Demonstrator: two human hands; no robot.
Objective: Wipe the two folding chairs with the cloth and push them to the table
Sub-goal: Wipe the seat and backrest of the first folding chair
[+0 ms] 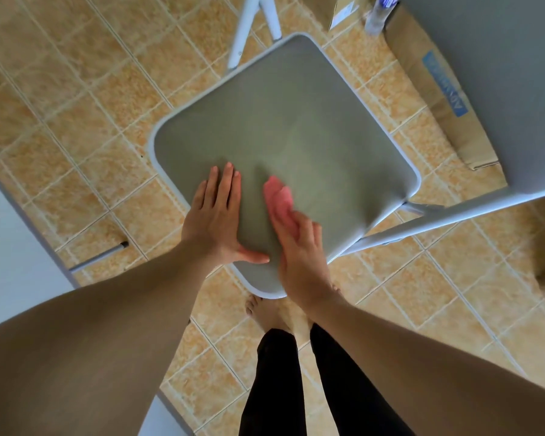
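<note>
A grey folding chair stands below me, its padded seat [296, 127] ringed by a pale frame. Its backrest [497, 83] rises at the upper right. My left hand [216, 217] lies flat on the seat's near left part, fingers straight and thumb spread. My right hand [299, 256] presses a pink cloth [279, 199] onto the seat just right of the left hand; the cloth sticks out past the fingertips and is blurred. Part of a second pale chair [10, 247] shows at the left edge.
Beige tiled floor [76, 105] lies all around. A flattened cardboard box [434, 99] rests on the floor behind the backrest. A plastic bottle [378, 14] stands at the top right. My bare feet [271, 313] and black trouser legs are directly under the seat's front edge.
</note>
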